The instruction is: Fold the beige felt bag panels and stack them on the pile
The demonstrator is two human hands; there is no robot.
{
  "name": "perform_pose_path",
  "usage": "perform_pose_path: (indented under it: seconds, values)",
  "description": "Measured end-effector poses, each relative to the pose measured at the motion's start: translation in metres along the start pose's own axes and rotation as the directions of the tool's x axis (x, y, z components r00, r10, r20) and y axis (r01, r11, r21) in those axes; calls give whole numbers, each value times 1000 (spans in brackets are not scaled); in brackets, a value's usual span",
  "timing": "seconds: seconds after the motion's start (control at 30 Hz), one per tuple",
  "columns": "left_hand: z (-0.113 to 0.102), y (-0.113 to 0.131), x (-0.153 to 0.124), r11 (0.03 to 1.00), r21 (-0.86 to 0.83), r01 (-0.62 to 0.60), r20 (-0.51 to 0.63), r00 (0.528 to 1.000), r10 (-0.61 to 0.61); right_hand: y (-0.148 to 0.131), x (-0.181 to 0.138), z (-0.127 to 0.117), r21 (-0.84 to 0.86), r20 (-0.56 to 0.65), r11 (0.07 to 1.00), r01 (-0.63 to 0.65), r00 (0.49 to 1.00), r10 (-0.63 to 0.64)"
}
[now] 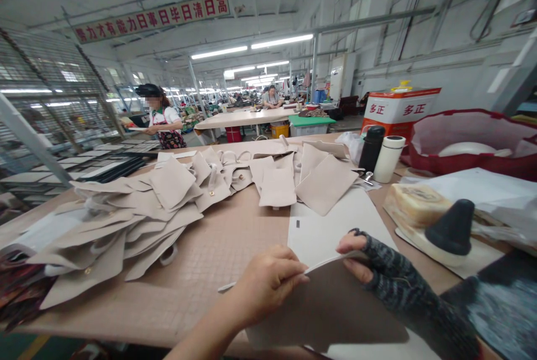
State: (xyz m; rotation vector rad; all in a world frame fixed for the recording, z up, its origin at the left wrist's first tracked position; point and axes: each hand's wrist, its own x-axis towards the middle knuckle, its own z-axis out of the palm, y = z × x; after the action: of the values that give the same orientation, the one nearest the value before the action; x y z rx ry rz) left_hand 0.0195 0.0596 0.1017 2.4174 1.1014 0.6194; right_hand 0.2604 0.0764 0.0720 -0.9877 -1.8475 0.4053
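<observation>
My left hand point(268, 284) is closed in a pinch on the near edge of a white sheet point(331, 225) that lies on the worktable point(201, 270). My right hand point(369, 262), in a dark knitted fingerless glove, grips the same edge a little to the right, thumb on top. The edge is lifted slightly off a beige piece point(331, 309) beneath it. A long heap of beige cut pieces point(168, 203) spreads across the table beyond and to the left.
A black flask point(371, 149) and a white cup point(389, 158) stand at the right. Behind them are a red basket point(470, 150) and a red-and-white tin point(398, 109). A black cone on a pad point(451, 231) sits nearby. A person point(163, 119) works far left.
</observation>
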Motion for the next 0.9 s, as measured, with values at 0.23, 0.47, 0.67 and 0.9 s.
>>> perform_pose_path:
  seconds: [0.23, 0.47, 0.67, 0.9]
  values:
    - [10, 7, 9, 980, 158, -125, -27, 991, 131, -5, -1, 5, 10, 75, 1000, -9, 997, 8]
    - [22, 14, 15, 887, 413, -206, -71, 964, 256, -8, -1, 14, 40, 85, 996, 78, 993, -81]
    - [25, 19, 19, 935, 293, -199, -131, 960, 245, -11, -7, 18, 77, 119, 997, 22, 992, -31]
    - [19, 3, -1, 996, -86, 25, -17, 1000, -26, -22, -3, -5, 128, 13, 989, 71, 997, -73]
